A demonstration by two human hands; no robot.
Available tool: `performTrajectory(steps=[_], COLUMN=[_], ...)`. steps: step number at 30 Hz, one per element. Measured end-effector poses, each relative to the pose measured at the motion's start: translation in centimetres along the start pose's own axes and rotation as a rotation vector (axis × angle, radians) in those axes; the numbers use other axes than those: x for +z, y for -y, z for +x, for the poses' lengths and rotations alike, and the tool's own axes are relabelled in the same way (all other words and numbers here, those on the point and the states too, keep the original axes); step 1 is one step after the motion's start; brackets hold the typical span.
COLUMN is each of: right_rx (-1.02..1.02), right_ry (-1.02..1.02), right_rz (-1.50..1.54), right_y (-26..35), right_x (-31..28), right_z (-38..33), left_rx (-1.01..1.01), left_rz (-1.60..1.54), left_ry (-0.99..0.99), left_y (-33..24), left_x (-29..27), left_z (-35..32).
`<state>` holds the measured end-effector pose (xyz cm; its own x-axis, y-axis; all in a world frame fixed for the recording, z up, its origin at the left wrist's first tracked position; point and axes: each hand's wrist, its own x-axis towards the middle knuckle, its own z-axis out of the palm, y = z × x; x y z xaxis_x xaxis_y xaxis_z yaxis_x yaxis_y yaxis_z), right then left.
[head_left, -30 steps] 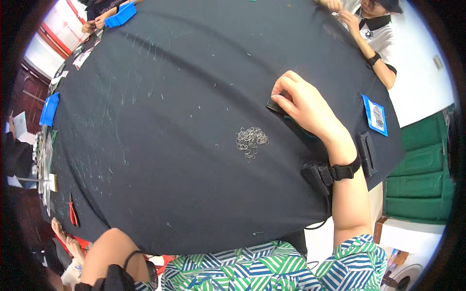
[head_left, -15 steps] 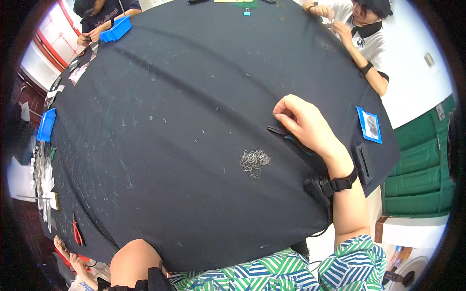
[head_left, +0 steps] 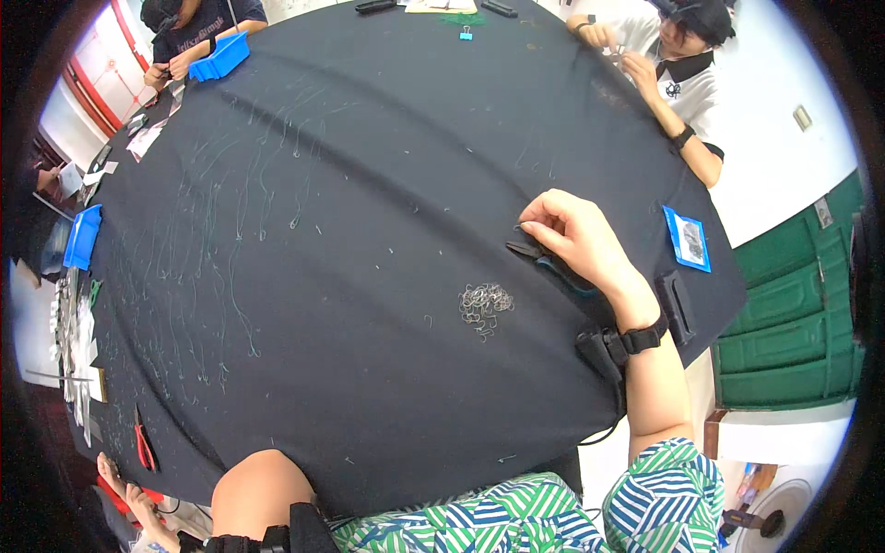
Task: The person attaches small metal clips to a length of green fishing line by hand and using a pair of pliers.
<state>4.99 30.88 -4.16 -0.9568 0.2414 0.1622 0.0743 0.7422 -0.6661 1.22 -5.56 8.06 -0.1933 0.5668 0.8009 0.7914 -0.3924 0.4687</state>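
Note:
My right hand (head_left: 579, 241) hovers over the black cloth right of the middle, thumb and fingers pinched together. A tiny dark bit shows at its fingertips, too small to name. Beneath the hand lie pliers (head_left: 527, 250) with dark jaws and blue-black handles, partly covered by it. Nearer to me and to the left sits a small pile of metal fishing hooks (head_left: 486, 306), with a single hook (head_left: 428, 321) apart from it. My left hand is out of view. Bare skin and a black strap show at the lower edge.
Thin green lines (head_left: 240, 238) with hooks spread over the table's left half. Red-handled pliers (head_left: 143, 447) lie near left. Blue trays (head_left: 219, 58) and a blue packet (head_left: 688, 240) stand around the rim, beside a black case (head_left: 678, 307). Other people work at the far edge.
My right hand has shifted slightly nearer to me and stays pinched. The whole view has moved a little; the pliers and the hook pile lie as before.

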Motion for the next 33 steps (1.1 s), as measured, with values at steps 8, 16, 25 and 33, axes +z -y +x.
performTrajectory(steps=[8,16,25,33], right_rx=[0.046,-0.014,-0.056,-0.021], right_ry=[0.027,0.007,0.007,0.01], right_rz=[0.007,-0.02,-0.078,-0.075], right_y=[0.8,2.0,1.5,1.4], right_x=[-0.2,-0.9,-1.1,-1.5], right_z=[-0.1,-0.1,-0.5,-0.6], left_rx=[-0.004,-0.009,0.007,0.024], left_rz=[0.0,0.022,0.041,0.058], left_ry=[-0.002,0.005,-0.013,-0.053], left_y=[-0.3,-0.5,-0.6,-0.5], left_x=[-0.1,0.4,0.2,0.1], left_z=[0.0,0.3,0.6,1.0])
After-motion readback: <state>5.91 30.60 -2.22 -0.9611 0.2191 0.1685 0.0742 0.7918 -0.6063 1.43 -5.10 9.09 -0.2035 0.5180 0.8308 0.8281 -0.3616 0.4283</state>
